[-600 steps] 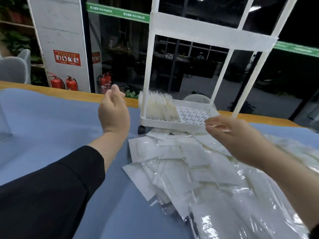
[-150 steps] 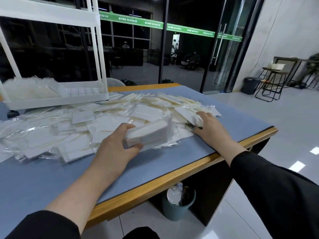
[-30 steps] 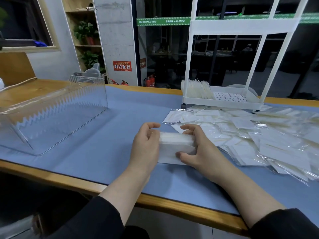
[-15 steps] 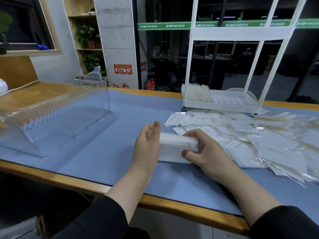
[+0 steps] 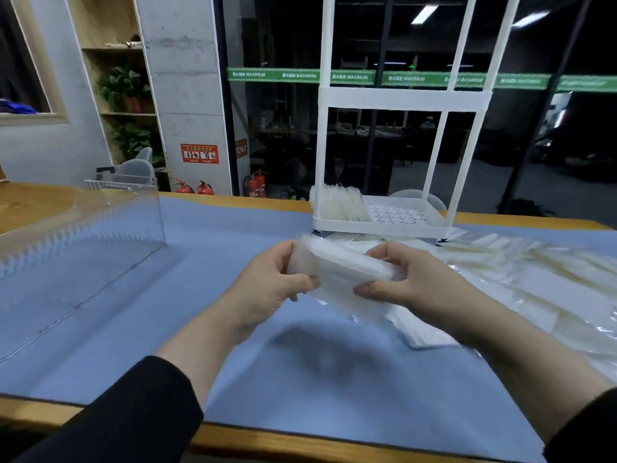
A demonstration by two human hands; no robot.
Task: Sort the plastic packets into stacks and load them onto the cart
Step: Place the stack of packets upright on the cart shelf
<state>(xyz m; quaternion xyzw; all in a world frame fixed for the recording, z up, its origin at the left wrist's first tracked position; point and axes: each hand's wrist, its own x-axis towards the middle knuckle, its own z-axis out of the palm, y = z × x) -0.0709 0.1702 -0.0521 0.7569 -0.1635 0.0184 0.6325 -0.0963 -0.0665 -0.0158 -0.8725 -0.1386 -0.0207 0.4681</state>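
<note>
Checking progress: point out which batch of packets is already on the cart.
The upright batch at the cart's left end; the others are in both hands or loose on the table.

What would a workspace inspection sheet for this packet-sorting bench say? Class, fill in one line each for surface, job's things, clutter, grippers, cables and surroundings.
Surface: blue mat on a wood-edged table.
Job's things: stack of packets held above the mat; loose packets spread at right; white cart standing on the table, upright packets filling the left of its tray.
Clutter: clear plastic bin at left.
Grippers: left hand and right hand each grip one end of the stack.
Cables: nothing seen.
Surroundings: fire extinguishers, potted plants on shelves, dark glass wall behind.
</note>
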